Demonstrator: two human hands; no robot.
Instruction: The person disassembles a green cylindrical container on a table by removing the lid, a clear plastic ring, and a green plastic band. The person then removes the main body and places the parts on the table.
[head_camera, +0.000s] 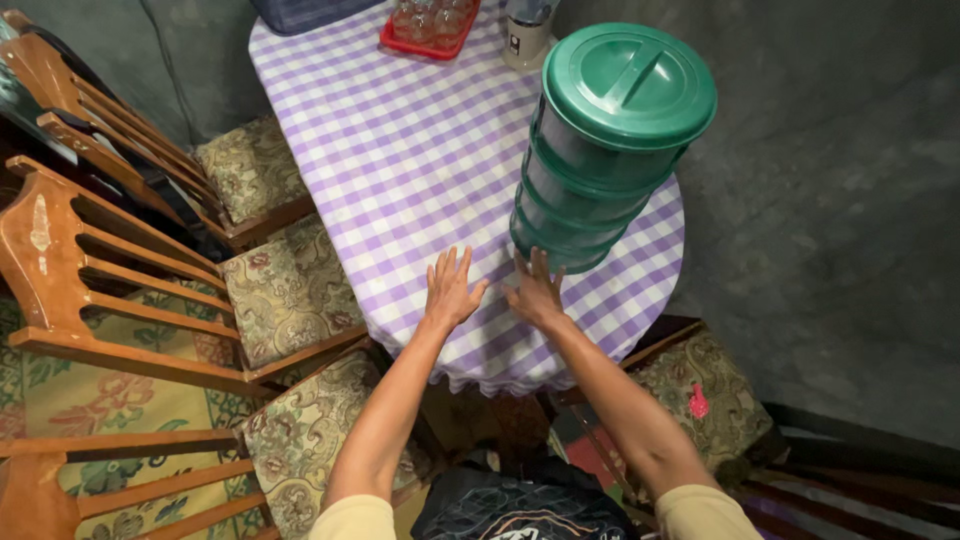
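- The left hand (449, 291) lies flat on the purple-and-white checked tablecloth (420, 150), fingers spread and released, grasping nothing.
- The right hand (535, 293) sits at 3 o'clock of the left hand, just beside it, also open with fingers extended; its fingertips point toward the base of the stacked green plastic container with a round lid (600, 140), close to it, but contact cannot be confirmed.
- The green container stands upright at 1 o'clock from the hands, near the right edge of the round table, its tiers nested so that the lid handle faces up.
- A red tray holding clear glasses (428, 24) rests at 12 o'clock on the far side of the table, well apart from both hands.
- A pale bottle-like vessel (526, 30) stands just beside the tray, at its 3 o'clock.
- Wooden slat-back chairs with floral cushions (290, 290) are at 9 o'clock, tucked against the table edge.
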